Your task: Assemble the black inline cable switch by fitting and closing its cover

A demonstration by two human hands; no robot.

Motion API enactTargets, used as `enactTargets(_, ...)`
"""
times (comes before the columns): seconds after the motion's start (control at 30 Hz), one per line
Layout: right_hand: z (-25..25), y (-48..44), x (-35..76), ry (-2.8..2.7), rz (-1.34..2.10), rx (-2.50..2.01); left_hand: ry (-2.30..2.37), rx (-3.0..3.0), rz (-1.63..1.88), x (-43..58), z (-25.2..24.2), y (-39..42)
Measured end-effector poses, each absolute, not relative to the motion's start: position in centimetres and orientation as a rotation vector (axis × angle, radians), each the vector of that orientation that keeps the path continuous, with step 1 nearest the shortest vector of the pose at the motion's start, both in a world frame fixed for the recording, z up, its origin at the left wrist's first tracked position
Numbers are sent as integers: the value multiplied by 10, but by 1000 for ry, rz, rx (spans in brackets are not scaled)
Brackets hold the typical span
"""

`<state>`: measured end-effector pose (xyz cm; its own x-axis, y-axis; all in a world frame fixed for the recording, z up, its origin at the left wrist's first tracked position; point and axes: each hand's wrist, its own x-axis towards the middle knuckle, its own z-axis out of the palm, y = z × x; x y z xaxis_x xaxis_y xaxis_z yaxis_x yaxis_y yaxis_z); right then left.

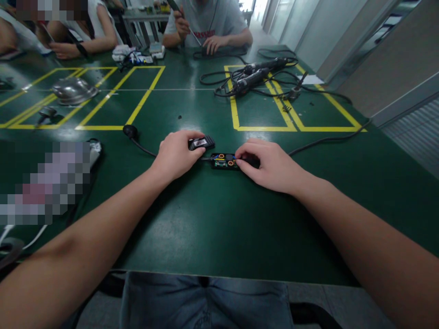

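In front of me on the green table lies an open black plastic housing (pixel 224 167) with a small circuit board (pixel 221 160) and coloured wires inside. My right hand (pixel 270 164) pinches its right end, fingertips at the wires. My left hand (pixel 180 155) grips a black housing cover (pixel 201 143) with a pale label, just up and left of the housing. A black cable (pixel 146 150) runs leftward from under my left hand to a plug (pixel 130 132). Another black cable (pixel 322 140) leads off to the right from behind my right hand.
Black corded tools (pixel 252 80) with tangled cables lie at the back right, inside yellow tape. A shiny metal bowl-shaped part (pixel 74 90) sits at the back left. A blurred-out item (pixel 51 183) lies by my left arm. Across the table a person (pixel 212 27) holds a tool; others sit at left.
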<state>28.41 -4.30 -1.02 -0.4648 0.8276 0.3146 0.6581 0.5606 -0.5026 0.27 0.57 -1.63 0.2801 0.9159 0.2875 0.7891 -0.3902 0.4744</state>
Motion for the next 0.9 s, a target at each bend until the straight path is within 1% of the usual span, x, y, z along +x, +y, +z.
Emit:
enactTargets(0.2, -13, -44, 283, -2181, 496, -1262, 1473, 2306, 891, 6, -11, 0)
enactTargets(0.33, -16, -46, 281, -2108, 529, -1290, 1284, 2480, 933, 12, -3, -10)
enactTargets(0.47, -16, -47, 280, -2129, 485, -1238, 1007, 2614, 839, 14, -3, -14)
enactTargets(0.57, -15, -48, 280, -2159, 447, -1207, 896, 2650, 769, 15, -4, -17)
enactTargets(0.73, -13, -47, 280, -2220, 371, -1156, 855, 2657, 720, 18, -3, -21)
enactTargets(0.9, -15, -43, 283, -2247, 372, -1171, 852, 2635, 651, 20, -6, -18)
